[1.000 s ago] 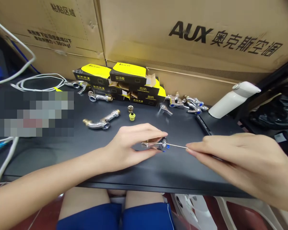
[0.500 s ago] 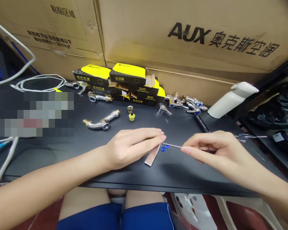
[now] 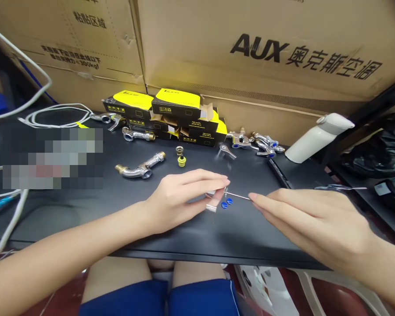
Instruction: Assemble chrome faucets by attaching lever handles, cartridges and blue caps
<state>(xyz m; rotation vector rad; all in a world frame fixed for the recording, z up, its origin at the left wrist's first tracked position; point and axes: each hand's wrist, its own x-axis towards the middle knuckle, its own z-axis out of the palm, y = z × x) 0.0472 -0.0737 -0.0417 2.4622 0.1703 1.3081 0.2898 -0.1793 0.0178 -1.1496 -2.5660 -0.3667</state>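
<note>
Between the fingers and thumb of my left hand (image 3: 184, 199) is a chrome tap handle (image 3: 212, 207), tilted off the black table and partly covered by the fingers. My right hand (image 3: 316, 219) is closed in a pinch on a thin metal rod (image 3: 237, 195). The rod's far tip reaches the handle by my left fingertips; whether it sits inside is too small to tell. Just below the rod lie two small blue round caps (image 3: 224, 205). Beyond the left hand are a chrome tap body (image 3: 141, 169) and a yellow tap cartridge (image 3: 181, 162) with a brass ring (image 3: 179, 151).
Stacked black-and-yellow boxes (image 3: 176, 103) stand at the back, with chrome taps (image 3: 266, 145) and a loose handle (image 3: 228, 152) near them. A white bottle (image 3: 316, 138) leans at right beside a black pen-like stick (image 3: 278, 172). White cable (image 3: 59, 115) lies left. Cardboard cartons (image 3: 266, 26) rise behind.
My left hand has lifted and turned the handle, which lay flatter before. My right hand has rolled over, its back now facing up, still pinching the rod.
</note>
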